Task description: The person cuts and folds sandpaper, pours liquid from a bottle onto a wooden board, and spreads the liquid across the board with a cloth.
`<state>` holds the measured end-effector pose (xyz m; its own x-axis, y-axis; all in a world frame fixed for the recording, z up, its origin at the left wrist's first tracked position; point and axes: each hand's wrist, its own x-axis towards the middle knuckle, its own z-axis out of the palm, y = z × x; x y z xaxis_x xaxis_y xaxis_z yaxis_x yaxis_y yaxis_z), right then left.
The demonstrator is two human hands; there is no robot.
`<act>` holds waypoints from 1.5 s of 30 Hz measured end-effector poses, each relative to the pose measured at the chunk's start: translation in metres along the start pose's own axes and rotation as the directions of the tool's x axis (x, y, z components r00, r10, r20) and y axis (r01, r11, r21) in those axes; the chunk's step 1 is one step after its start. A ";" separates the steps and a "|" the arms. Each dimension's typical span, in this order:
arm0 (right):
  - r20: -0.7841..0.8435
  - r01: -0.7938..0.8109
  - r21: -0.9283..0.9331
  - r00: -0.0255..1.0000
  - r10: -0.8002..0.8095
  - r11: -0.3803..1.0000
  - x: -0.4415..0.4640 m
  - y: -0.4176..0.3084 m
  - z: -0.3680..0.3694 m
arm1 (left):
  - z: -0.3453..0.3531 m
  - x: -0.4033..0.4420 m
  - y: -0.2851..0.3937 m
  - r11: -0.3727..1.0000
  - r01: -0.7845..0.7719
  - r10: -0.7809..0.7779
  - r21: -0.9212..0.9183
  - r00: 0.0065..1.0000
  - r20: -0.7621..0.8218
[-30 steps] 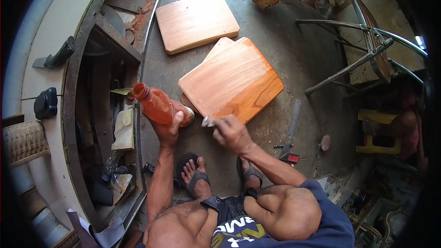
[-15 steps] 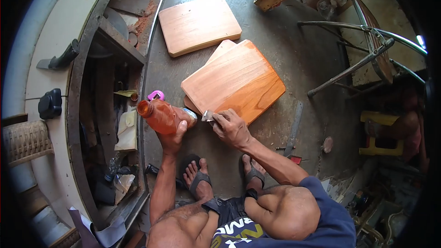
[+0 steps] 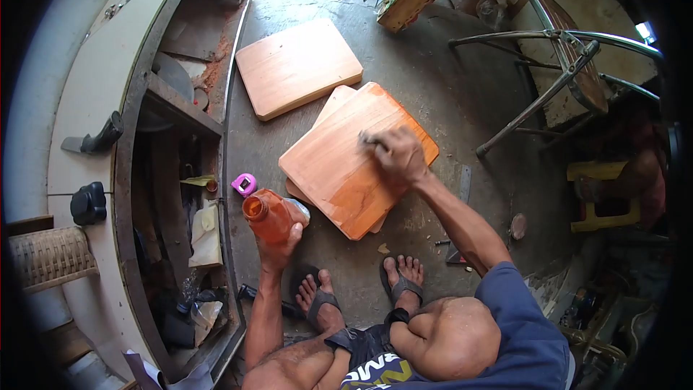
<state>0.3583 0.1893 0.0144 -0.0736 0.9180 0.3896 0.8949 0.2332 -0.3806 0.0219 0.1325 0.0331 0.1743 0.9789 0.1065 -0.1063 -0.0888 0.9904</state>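
My left hand [image 3: 280, 245] is wrapped round an orange-stained plastic bottle [image 3: 278, 215], its open mouth tilted toward the left. Over the top wooden board [image 3: 339, 152], my right hand [image 3: 401, 155] is closed on a small greyish wad [image 3: 367, 140], blurred by motion. The board's right and lower parts are darker orange and look wet; its left part is pale. Another board [image 3: 333, 105] lies partly hidden beneath it. Farther up the floor sits a pale stack of boards [image 3: 299, 65].
A pink tape measure [image 3: 245, 185] lies left of the boards. A metal square [image 3: 464, 186] is on the floor [image 3: 426, 65] at right. Beyond it stand a folding chair [image 3: 538, 94] and a yellow stool [image 3: 603, 220], with a person's arm [image 3: 628, 177] beside it. A knife [image 3: 97, 136] rests on the cabinet.
My right hand has moved from the board's lower edge up and right over its middle with the wad. The bottle has shifted lower and right in view. The pink tape measure now shows fully.
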 end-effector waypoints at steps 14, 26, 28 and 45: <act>-0.168 -0.201 -0.221 0.972 0.166 0.954 0.044 0.061 0.010 | -0.010 -0.019 -0.019 0.991 0.099 -0.094 0.092 0.994 -0.054; -0.160 -0.201 -0.269 0.974 0.162 0.942 0.067 0.070 0.043 | 0.006 -0.005 -0.002 0.998 0.011 -0.003 0.067 0.993 -0.120; -0.022 0.027 -0.186 0.999 -0.032 0.982 0.041 0.013 0.041 | 0.009 0.002 -0.002 0.999 0.009 -0.003 0.038 0.986 -0.165; -0.086 -0.037 -0.301 0.996 0.012 0.953 0.098 0.046 0.061 | -0.003 -0.002 -0.015 0.992 0.079 -0.068 0.096 0.992 -0.109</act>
<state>0.3651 0.3096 -0.0158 -0.0249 0.8900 0.4554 0.9880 0.0914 -0.1246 0.0202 0.1324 0.0178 0.0736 0.9969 0.0282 0.0024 -0.0285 0.9996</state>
